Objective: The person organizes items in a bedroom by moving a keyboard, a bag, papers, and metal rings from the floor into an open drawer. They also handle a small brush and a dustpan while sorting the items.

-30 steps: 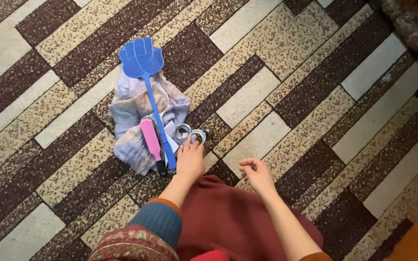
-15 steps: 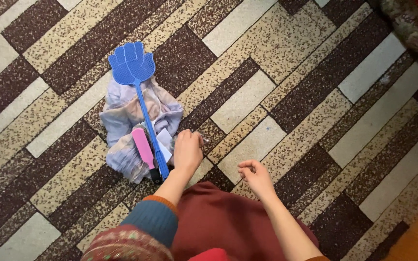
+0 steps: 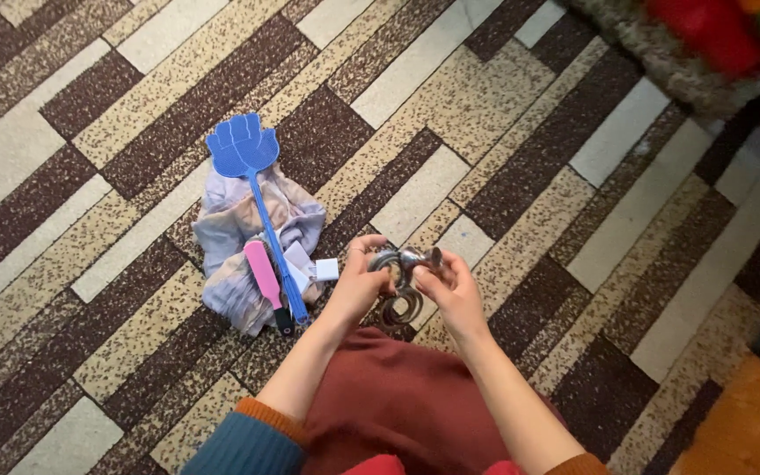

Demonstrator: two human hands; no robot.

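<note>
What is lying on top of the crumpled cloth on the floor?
On the crumpled cloth lie a blue hand-shaped fly swatter, a pink-handled tool and small white pieces. Whatever lies under the cloth is hidden.

I spot one small white square pkg/card point(image 3: 326, 269), lying near-left beside the cloth bundle point(image 3: 252, 233). No signs or screens.

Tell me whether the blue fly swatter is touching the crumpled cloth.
Touching. The head view shows the blue fly swatter lying across the crumpled cloth, its handle resting on the folds beside the pink tool.
</note>
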